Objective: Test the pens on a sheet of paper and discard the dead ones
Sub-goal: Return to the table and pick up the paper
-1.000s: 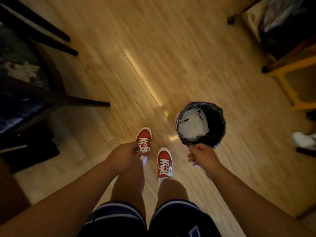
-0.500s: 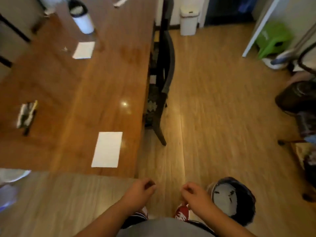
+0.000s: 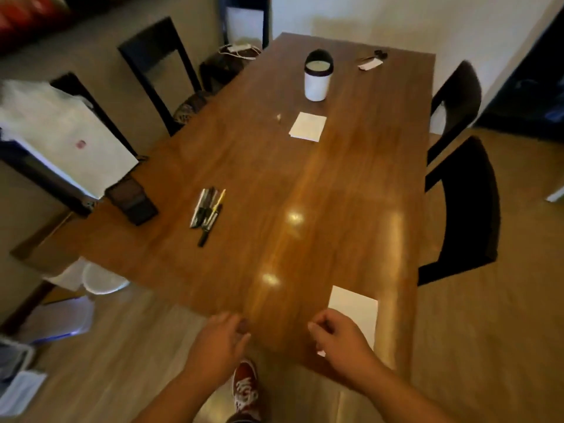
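left hand (image 3: 218, 340), right hand (image 3: 341, 335) hovering, fingers (image 3: 230, 320) loosely curled, empty | near sheet (image 3: 357, 306), far sheet (image 3: 307, 126) lying on tabletop (image 3: 351, 193): two | pens (image 3: 207, 213) lying bunched, count blurred

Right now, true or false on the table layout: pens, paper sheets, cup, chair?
1. The pens lie bunched on the table, left of centre. True.
2. Only one paper sheet is on the table. False: there is a near sheet and a far sheet.
3. The white cup stands on the near sheet. False: it stands on bare wood at the far end, beyond the far sheet.
4. A dark chair sits at the table's right side. True.
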{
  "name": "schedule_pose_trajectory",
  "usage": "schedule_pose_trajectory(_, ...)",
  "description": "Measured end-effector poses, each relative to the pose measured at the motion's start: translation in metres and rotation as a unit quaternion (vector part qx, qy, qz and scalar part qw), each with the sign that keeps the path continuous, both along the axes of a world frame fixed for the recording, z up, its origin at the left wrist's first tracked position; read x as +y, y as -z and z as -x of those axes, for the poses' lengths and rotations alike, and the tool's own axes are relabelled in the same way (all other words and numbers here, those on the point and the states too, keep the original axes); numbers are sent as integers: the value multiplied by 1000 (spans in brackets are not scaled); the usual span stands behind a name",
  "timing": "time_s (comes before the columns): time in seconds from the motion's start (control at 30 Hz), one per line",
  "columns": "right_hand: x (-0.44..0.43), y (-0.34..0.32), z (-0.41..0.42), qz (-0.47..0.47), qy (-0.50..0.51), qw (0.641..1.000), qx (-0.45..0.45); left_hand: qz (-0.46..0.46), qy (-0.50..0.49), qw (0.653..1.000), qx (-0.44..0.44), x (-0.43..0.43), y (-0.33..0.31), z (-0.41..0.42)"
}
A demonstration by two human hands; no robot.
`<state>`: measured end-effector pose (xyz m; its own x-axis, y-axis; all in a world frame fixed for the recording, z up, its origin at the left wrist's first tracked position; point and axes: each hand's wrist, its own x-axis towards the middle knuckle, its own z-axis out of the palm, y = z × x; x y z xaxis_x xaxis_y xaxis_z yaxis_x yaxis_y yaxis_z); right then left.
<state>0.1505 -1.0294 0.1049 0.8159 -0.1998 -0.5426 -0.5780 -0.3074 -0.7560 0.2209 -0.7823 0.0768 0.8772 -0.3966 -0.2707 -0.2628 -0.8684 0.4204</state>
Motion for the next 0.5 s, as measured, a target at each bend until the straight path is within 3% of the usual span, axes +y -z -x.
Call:
schedule_pose_trajectory(0.2,82,8,-125,7,2,1000,-13,-100,31,994,10,68,16,-96)
schedule_pose_trajectory(0.5,146,39,-272,82,-12,996,37,-146,47,988,23,94,43,-164)
